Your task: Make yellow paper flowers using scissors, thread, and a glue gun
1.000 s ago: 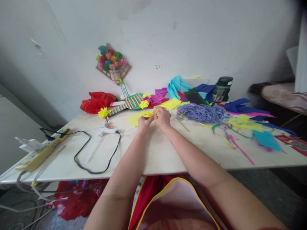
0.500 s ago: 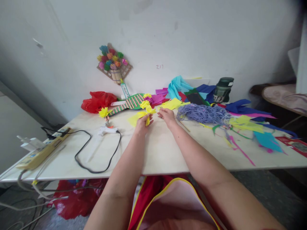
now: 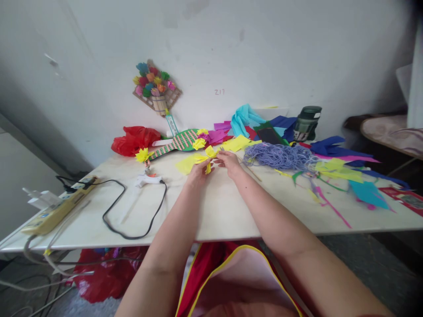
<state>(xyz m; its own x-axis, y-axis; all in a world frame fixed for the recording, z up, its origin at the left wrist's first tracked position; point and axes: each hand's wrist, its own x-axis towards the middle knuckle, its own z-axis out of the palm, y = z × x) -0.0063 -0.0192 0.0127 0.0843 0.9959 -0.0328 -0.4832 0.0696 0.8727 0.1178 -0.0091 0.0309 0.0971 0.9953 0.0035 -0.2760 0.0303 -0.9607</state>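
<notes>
L hand (image 3: 197, 171) pinches a folded yellow paper (image 3: 208, 157), held just above the worktop (image 3: 231, 207) near mid back edge. R hand (image 3: 229, 162) is just beside it, fingers curled w/ tips at the paper's right side; can't tell if they grip. Flat yellow sheet (image 3: 184, 165) lies behind L hand. Purple yarn (image 3: 280, 156) is right of R hand, glue gun (image 3: 147, 179) to the left.

Head-worn view, down over table (image 3: 218, 208)
</notes>
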